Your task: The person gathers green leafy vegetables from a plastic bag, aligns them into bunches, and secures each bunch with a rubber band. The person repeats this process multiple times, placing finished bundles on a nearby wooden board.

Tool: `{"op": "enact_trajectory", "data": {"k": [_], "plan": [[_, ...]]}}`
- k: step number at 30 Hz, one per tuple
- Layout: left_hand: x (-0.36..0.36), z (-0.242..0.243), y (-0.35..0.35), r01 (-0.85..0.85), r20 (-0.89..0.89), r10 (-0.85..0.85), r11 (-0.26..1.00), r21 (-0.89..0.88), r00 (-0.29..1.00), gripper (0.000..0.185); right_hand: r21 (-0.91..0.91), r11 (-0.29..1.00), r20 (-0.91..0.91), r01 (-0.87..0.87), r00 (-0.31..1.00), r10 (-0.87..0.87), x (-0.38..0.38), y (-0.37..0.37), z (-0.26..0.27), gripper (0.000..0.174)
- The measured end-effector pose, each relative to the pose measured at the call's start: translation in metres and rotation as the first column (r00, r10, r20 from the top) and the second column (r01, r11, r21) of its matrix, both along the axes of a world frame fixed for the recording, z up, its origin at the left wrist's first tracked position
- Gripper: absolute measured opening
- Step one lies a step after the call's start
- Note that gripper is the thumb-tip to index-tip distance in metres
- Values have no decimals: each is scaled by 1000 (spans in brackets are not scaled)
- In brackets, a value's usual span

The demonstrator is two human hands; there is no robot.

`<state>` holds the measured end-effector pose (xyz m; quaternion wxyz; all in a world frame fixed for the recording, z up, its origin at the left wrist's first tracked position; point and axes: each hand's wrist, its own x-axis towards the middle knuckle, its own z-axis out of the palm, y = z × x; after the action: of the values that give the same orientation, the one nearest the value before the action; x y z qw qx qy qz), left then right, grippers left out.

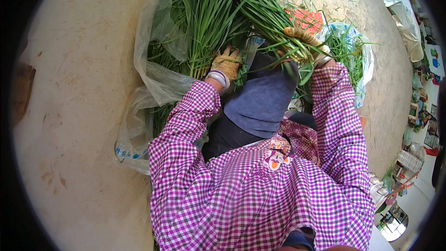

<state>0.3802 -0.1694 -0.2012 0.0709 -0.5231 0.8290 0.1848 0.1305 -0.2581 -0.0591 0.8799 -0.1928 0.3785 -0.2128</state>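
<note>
My right hand [315, 46], in a soiled tan work glove, is closed around the pale stem ends of a bunch of garlic chives [266, 15]. The bunch's leaves run up and left, over a larger heap of chives [205, 14]. That heap lies in a clear plastic bag [143, 42], its stem ends towards me. My left hand [225, 65], gloved too, rests back-up beside those stem ends with its fingers slightly apart. Some blades stick out from under its palm; whether it grips them is hidden.
A second plastic bag [367, 55] with loose green blades stands to the right. Near it lies a red sheet [306, 21] strewn with trimmings. My knee, under dark blue cloth [261, 101], rises between my arms. More plastic [130, 139] spreads on the floor at left.
</note>
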Motion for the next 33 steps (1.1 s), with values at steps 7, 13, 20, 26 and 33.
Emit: {"op": "enact_trajectory", "data": {"k": [7,13,20,26,33], "plan": [[12,40,2,-397,-553,419,902,166,720,31,16,952,89,306,948,-306,19,38,-8,38],[7,76,18,-646,-780,619,633,427,90,49,-150,982,-297,115,942,-155,59,80,-7,37],[-3,70,51,508,-107,915,310,804,-390,78,-27,341,-998,-940,9,-55,140,122,46,112],[3,39,65,375,-162,728,515,771,-666,84,-429,370,-902,-824,409,-136,108,107,41,75],[21,56,110,500,-171,742,585,639,-648,86,-286,888,-593,-359,794,130,65,89,7,76]]}}
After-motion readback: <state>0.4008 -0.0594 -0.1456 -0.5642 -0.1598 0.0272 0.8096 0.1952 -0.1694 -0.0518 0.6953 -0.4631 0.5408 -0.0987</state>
